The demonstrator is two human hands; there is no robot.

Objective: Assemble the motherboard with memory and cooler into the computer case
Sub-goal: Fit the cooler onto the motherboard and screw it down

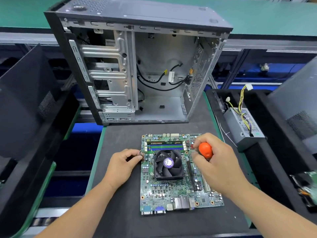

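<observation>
Motherboard (180, 174) lay flat on mat, outside case (137, 66); cooler (169, 164) and 1 RAM stick (165, 142) on. Right hand (216, 162) gripped screwdriver (205, 150); left hand (124, 164) pinched board's edge. Mounting in case left.

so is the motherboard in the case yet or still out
Out. The motherboard lies flat on the dark mat in front of the case, whose open side shows only loose cables inside.

Bright, even light falls from overhead, leaving only soft, short shadows under the hands and inside the open computer case (137, 66). The wide lens bows straight lines strongly toward the edges, where detail smears. The motherboard (178, 176) at centre is fairly sharp; the metal shows mild glare.
</observation>
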